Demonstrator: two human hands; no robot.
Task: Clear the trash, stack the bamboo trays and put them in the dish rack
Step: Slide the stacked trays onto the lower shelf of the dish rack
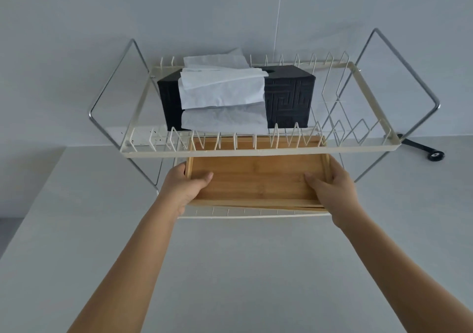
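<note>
Bamboo trays (257,179), stacked one on another, sit on the lower tier of the dish rack (258,151), partly tucked under the upper shelf so their far end shows only through the wire dividers. A second tray edge peeks out slightly askew beneath the top one at the near right corner. The left hand (185,183) clasps the stack's left end, thumb pressed down inside the top tray and the fingers curled out of sight under the rim. The right hand (330,186) does the same on the right end, thumb lying on the tray floor, palm wrapped round the side wall. Both forearms reach straight out over the pale countertop (243,268).

Directly above the trays, the rack's cream front rail crosses in front of them, with its row of upright prongs. On that upper shelf stands a black patterned tissue box (289,97), white tissues (222,89) spilling over its top and down its front. Chrome side frames flank the rack. Off to the right, on the counter by the wall, lies a small black object (425,149) I cannot identify.
</note>
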